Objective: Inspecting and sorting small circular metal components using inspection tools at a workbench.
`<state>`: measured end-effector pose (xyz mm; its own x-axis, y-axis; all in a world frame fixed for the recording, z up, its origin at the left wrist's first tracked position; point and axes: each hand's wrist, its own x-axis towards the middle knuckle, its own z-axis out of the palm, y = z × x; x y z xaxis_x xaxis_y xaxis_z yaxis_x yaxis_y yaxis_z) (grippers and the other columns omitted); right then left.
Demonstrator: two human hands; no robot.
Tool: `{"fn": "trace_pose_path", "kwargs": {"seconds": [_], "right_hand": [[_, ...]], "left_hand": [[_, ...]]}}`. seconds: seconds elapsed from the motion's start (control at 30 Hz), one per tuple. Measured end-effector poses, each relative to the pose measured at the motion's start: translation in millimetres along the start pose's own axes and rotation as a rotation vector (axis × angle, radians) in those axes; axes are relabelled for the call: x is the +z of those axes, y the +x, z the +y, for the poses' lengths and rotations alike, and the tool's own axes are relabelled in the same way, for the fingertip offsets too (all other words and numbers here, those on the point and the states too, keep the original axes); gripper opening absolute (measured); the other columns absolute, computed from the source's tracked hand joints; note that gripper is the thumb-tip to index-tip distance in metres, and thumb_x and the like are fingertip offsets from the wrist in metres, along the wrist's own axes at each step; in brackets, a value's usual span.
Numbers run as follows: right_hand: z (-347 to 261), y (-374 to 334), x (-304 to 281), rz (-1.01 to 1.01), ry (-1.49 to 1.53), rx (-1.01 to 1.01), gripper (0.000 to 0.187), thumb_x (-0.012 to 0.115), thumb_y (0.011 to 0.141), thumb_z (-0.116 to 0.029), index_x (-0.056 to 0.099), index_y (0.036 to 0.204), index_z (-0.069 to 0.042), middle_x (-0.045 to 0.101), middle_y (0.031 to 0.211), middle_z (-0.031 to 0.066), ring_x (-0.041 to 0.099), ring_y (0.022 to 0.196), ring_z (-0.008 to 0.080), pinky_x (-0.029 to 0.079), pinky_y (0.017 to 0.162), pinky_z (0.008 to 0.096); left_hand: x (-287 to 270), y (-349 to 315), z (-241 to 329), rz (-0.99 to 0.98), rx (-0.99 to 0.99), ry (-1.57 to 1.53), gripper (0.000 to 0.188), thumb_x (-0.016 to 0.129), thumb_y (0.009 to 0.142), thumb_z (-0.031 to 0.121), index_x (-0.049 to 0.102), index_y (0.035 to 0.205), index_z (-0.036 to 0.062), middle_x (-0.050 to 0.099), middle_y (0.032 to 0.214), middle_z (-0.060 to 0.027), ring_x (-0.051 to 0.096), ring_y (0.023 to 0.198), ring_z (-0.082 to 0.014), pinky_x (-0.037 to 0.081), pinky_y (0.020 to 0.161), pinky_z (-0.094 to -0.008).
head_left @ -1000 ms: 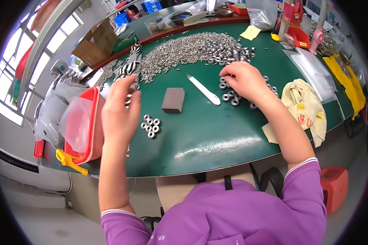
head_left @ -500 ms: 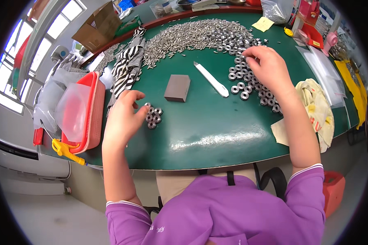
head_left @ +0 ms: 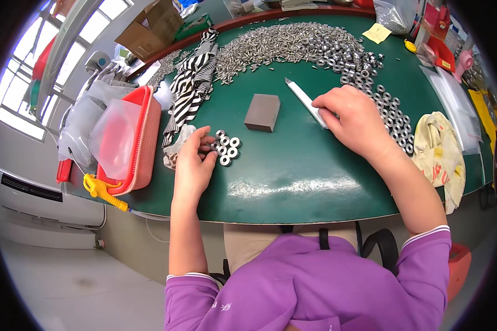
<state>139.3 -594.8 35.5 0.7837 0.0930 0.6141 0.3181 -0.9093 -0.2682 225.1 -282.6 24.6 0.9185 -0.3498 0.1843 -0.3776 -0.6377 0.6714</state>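
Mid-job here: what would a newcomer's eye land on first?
Likely the big heap of small silver metal pieces across the far part of the green table, with a zebra-striped cloth to its left. Next, the red basket at the table's left side and the white cutter near the middle, its near end at the right hand. The left hand is by a small ring cluster.
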Motion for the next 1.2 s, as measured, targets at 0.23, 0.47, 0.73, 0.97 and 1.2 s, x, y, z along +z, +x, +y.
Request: {"fn": "trace_pose_path", "kwargs": {"seconds": [0.23, 0.47, 0.73, 0.97, 1.2], "right_hand": [[0, -1, 5, 0.011, -0.015, -0.046, 0.014, 0.065, 0.078, -0.008, 0.066, 0.092, -0.010, 0.062, 0.082, 0.0050, 0.058, 0.079, 0.0264, 0.049, 0.071, 0.0395], [-10, 2, 15, -0.022, -0.007, -0.109, 0.026, 0.068, 0.075, -0.011, 0.064, 0.101, -0.010, 0.060, 0.095, 0.0052, 0.056, 0.091, 0.0263, 0.046, 0.079, 0.0396], [-46, 40, 42, -0.315, 0.051, 0.059, 0.066, 0.076, 0.072, -0.038, 0.051, 0.126, -0.008, 0.039, 0.138, 0.0209, 0.037, 0.129, 0.0398, 0.032, 0.106, 0.0490], [-36, 51, 58, -0.365, 0.102, 0.084, 0.049, 0.073, 0.070, -0.026, 0.055, 0.112, -0.006, 0.054, 0.113, 0.0136, 0.050, 0.110, 0.0340, 0.040, 0.097, 0.0437], [-18, 71, 43, -0.054, 0.199, 0.085, 0.053, 0.076, 0.070, -0.024, 0.055, 0.116, -0.008, 0.054, 0.123, 0.0121, 0.049, 0.118, 0.0324, 0.040, 0.100, 0.0421]], "left_hand": [[4, -4, -4, 0.180, 0.156, -0.185, 0.043, 0.061, 0.082, -0.008, 0.052, 0.123, 0.0009, 0.060, 0.106, -0.0073, 0.062, 0.097, -0.0143, 0.050, 0.086, -0.0262], [-5, 38, 48, -0.041, -0.044, -0.907, 0.035, 0.065, 0.086, 0.002, 0.055, 0.119, -0.0047, 0.066, 0.098, -0.0114, 0.065, 0.089, -0.0163, 0.053, 0.083, -0.0258], [34, 72, 20, -0.006, -0.052, -1.004, 0.034, 0.062, 0.088, 0.001, 0.054, 0.121, -0.0034, 0.061, 0.111, -0.0107, 0.065, 0.095, -0.0195, 0.055, 0.082, -0.0274], [34, 75, 19, 0.017, 0.105, -0.908, 0.051, 0.061, 0.085, -0.007, 0.040, 0.131, -0.0011, 0.054, 0.117, -0.0131, 0.066, 0.092, -0.0213, 0.056, 0.080, -0.0291], [36, 73, 19, -0.058, 0.090, -0.923, 0.050, 0.059, 0.086, -0.008, 0.038, 0.131, -0.0022, 0.054, 0.115, -0.0121, 0.066, 0.095, -0.0204, 0.055, 0.081, -0.0275]]}}
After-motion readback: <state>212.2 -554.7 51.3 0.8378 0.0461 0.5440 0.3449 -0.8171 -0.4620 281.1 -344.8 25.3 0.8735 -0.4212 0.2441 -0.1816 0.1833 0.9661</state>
